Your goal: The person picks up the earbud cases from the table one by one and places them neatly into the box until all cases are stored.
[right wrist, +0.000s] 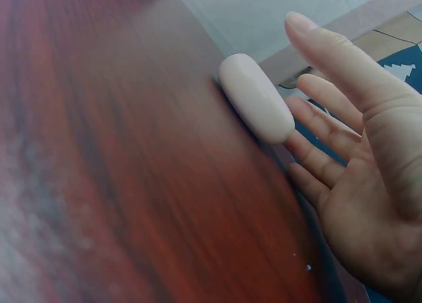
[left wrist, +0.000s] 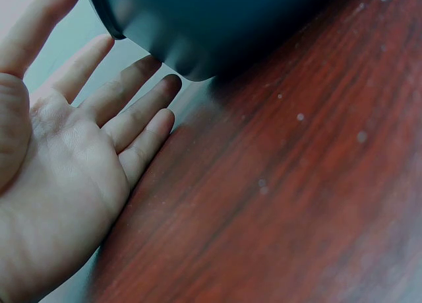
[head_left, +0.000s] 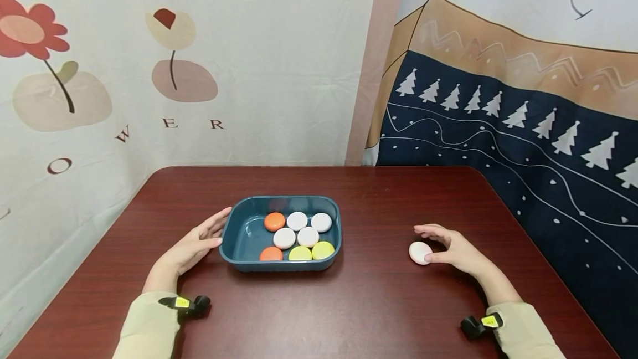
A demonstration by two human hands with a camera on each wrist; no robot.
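A dark teal tray (head_left: 249,265) sits near the middle of the table. Inside it lie several white round pieces (head_left: 297,221), two orange ones (head_left: 274,221) and two yellow ones (head_left: 323,250). My left hand (head_left: 195,245) is at the tray's left end, its thumb and fingertips at the rim, fingers extended. On the right, a single white round piece (head_left: 420,252) lies flat on the table. Around its right side is my right hand (head_left: 456,249), thumb and fingers spread apart. In the right wrist view the white piece (right wrist: 256,98) stands beside the fingers, not gripped.
The dark red wooden table (head_left: 379,303) stretches between the tray and the right hand. Behind it hang a pale curtain with flowers (head_left: 279,71) and a navy cloth with white trees (head_left: 498,143). Each sleeve carries a small black wrist camera (head_left: 201,306).
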